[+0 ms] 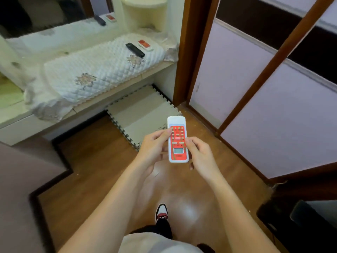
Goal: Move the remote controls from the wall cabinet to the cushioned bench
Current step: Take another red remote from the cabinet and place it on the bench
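I hold a white remote control with a red face [177, 139] in front of me, above the wooden floor. My left hand [154, 149] grips its left side and my right hand [201, 156] grips its right side. Ahead and to the left is the cushioned bench [94, 70] with a white quilted cover. On its far right end lie a black remote [135, 50] and, beside it, a second white and red remote [145, 45]. The wall cabinet is not in this view.
A window pane behind the bench reflects the two remotes. Foam floor mats [142, 114] lie below the bench. Sliding doors with brown frames [264, 92] run along the right. A dark object [300, 220] sits at the lower right, and my shoe [161, 212] is on the floor.
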{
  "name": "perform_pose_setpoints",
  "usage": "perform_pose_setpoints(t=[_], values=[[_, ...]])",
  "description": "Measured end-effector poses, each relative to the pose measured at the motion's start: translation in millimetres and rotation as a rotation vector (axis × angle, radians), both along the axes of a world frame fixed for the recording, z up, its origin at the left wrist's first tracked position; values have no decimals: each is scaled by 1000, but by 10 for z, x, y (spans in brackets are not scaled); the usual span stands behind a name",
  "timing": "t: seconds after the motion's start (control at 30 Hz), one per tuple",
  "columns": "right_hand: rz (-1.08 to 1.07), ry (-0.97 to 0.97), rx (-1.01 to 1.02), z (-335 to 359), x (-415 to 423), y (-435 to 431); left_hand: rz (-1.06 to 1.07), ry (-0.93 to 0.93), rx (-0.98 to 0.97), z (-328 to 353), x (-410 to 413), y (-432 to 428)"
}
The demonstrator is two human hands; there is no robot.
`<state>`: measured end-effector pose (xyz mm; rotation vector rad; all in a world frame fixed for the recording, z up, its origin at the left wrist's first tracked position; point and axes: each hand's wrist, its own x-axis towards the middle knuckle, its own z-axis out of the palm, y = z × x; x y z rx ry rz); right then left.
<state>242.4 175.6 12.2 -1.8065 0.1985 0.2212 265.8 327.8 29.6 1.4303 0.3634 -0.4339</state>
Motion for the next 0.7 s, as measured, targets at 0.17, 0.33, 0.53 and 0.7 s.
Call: perform_pose_setpoints(t=[0.17,0.33,0.53,0.7], values=[[39,30,-10,4,630,120,28,28,21,-32,626,122],[99,72,-35,-5,1180,91,64,62,19,-95,1117,125],[151,96,-33,-130,1962,-13,128,93,13,-154,1808,34],[223,95,-37,-175,2775,-303,178,85,20,-143,2533,-237]])
